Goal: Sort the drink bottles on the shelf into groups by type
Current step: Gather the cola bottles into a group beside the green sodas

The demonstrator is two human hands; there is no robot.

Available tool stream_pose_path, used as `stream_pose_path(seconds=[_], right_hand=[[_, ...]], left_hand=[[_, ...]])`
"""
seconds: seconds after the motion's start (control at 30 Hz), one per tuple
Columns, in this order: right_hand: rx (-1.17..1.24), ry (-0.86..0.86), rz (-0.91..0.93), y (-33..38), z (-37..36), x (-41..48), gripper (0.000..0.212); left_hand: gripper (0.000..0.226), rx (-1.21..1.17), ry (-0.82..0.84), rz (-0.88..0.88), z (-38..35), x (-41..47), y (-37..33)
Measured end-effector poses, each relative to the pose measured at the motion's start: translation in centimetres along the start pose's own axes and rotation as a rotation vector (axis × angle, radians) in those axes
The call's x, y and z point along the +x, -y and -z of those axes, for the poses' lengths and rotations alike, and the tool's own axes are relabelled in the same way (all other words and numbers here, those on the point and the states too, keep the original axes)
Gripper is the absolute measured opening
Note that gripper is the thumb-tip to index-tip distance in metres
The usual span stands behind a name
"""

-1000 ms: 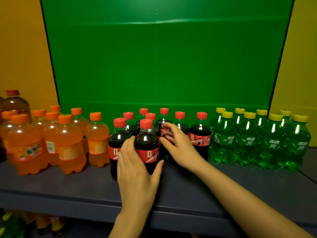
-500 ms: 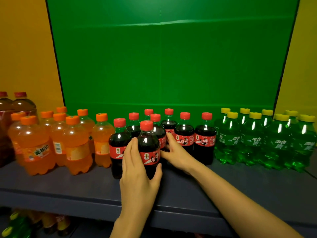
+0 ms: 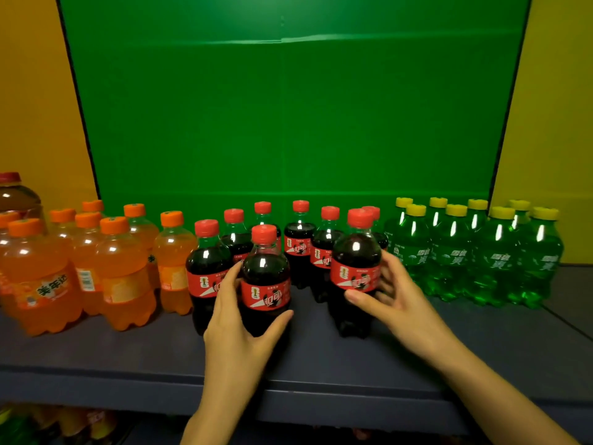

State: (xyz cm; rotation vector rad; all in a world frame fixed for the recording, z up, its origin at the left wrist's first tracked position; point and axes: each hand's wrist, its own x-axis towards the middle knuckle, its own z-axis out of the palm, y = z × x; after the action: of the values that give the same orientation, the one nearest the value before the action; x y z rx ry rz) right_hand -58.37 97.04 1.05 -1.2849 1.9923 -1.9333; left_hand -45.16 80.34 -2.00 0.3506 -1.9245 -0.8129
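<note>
Several red-capped cola bottles stand in the middle of the dark shelf (image 3: 96, 358). My left hand (image 3: 240, 329) grips the front cola bottle (image 3: 265, 281) round its lower body. My right hand (image 3: 394, 293) holds another cola bottle (image 3: 356, 268) just right of it, thumb across the front and fingers behind. Several orange soda bottles (image 3: 118, 271) are grouped at the left. Several green bottles with yellow caps (image 3: 455, 252) are grouped at the right.
A large brown tea bottle (image 3: 16, 197) stands at the far left behind the orange ones. A green backboard (image 3: 288, 107) closes the back, with yellow walls on both sides. More bottles show dimly on a lower shelf (image 3: 48, 422).
My right hand left the back cola bottles and took hold of one cola bottle, which now stands nearer the front. My left hand stays on the front cola bottle.
</note>
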Motion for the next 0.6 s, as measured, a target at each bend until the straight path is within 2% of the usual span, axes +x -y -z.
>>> stream_pose_path(seconds=[0.1, 0.3, 0.47, 0.6], right_hand=[[-0.044, -0.026, -0.028, -0.2, 2.5, -0.9, 0.074], [-0.058, -0.053, -0.086, -1.9, 4.1, -1.6, 0.069], [-0.102, -0.076, -0.088, -2.2, 3.4, -1.7, 0.075], [-0.184, -0.089, -0.073, -2.3, 3.3, -1.6, 0.081]], left_hand=[[0.080, -0.137, 0.086, 0.048, -0.5, 0.4, -0.3], [0.068, -0.324, 0.275, 0.076, -2.8, 1.0, -1.2], [0.069, -0.342, 0.377, 0.080, -4.7, 1.7, -1.2], [0.067, -0.312, 0.383, 0.052, -5.6, 2.0, -1.4]])
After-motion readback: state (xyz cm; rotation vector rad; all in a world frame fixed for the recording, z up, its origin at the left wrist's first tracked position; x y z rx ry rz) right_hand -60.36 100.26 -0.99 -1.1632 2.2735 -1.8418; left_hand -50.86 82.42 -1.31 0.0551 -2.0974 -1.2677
